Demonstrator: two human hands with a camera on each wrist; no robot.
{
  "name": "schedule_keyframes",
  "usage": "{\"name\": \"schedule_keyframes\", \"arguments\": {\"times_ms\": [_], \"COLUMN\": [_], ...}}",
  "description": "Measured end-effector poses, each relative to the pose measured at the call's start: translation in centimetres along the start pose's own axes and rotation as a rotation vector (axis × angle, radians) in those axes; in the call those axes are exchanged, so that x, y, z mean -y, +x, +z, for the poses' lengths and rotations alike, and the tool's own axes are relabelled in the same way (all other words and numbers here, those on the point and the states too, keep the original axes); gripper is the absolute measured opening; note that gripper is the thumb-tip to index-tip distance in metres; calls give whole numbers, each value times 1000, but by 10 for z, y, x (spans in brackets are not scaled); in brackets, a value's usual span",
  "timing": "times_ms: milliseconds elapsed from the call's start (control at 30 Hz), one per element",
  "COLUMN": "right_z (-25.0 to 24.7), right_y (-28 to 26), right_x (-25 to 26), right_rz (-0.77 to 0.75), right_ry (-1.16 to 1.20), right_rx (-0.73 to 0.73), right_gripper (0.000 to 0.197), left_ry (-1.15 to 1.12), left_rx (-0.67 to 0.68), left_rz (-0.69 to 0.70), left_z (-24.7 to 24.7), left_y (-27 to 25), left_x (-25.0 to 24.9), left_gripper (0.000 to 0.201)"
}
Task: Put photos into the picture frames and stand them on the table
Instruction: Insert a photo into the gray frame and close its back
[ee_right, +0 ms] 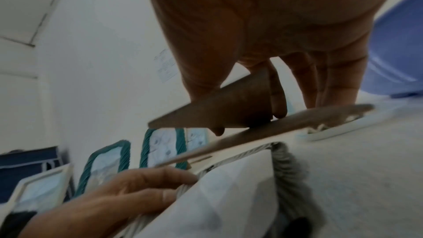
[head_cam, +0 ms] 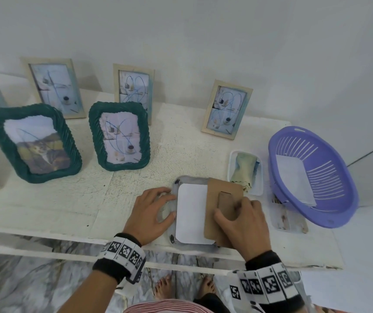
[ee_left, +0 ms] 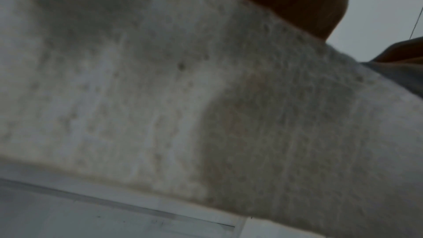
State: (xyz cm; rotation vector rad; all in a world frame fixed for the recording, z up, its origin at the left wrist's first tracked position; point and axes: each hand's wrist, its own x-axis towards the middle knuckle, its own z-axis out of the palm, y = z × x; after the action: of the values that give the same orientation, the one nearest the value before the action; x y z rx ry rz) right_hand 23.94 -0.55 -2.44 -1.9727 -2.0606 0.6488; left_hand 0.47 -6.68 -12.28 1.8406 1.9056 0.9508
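1. Two green woven frames (head_cam: pixel 35 143) and (head_cam: pixel 119 136) stand upright at the left of the white table (head_cam: pixel 68 199), each with a photo inside; pale wooden frames stand behind them near the wall, and another one (head_cam: pixel 226 109) stands further right, also filled.
2. At the near edge, a grey woven frame (head_cam: pixel 177 184) lies face down, with a white photo back (head_cam: pixel 191 213) showing in its opening.
3. Left hand (head_cam: pixel 151 213) lies flat on the table with fingers spread and nearly straight, fingertips touching the grey frame's left border. The left wrist view shows only blurred table surface.
4. A brown backing board (head_cam: pixel 212 199) covers the right part of the frame opening; in the right wrist view it is tilted, its right edge lifted off the frame.
5. Right hand (head_cam: pixel 242 224) pinches the board's fold-out stand (head_cam: pixel 225 201) between thumb and fingers.
6. Just right of the frame, a small white tray (head_cam: pixel 257 190) holds a folded yellowish-green cloth (head_cam: pixel 245 170).
7. At the far right, a purple slotted basket (head_cam: pixel 330 213) sits tipped toward the person, with white sheets (head_cam: pixel 294 177) lying in its bottom.
8. A flat, worn rectangular piece (head_cam: pixel 287 218) lies between the basket and the near edge; what it is cannot be told.
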Motion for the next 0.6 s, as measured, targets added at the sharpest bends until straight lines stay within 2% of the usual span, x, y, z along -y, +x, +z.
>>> {"name": "schedule_keyframes", "arguments": {"times_ms": [267, 600], "right_z": [29, 34], "right_y": [-4, -8], "right_x": [47, 50], "right_rz": [-153, -160], "right_ry": [-230, -247], "right_rx": [83, 102], "right_gripper": [63, 65], "left_ry": [19, 26], "left_rx": [2, -7], "left_rz": [-6, 5], "left_z": [0, 0], "left_y": [0, 0], "left_x": [1, 0], "left_gripper": [41, 40]}}
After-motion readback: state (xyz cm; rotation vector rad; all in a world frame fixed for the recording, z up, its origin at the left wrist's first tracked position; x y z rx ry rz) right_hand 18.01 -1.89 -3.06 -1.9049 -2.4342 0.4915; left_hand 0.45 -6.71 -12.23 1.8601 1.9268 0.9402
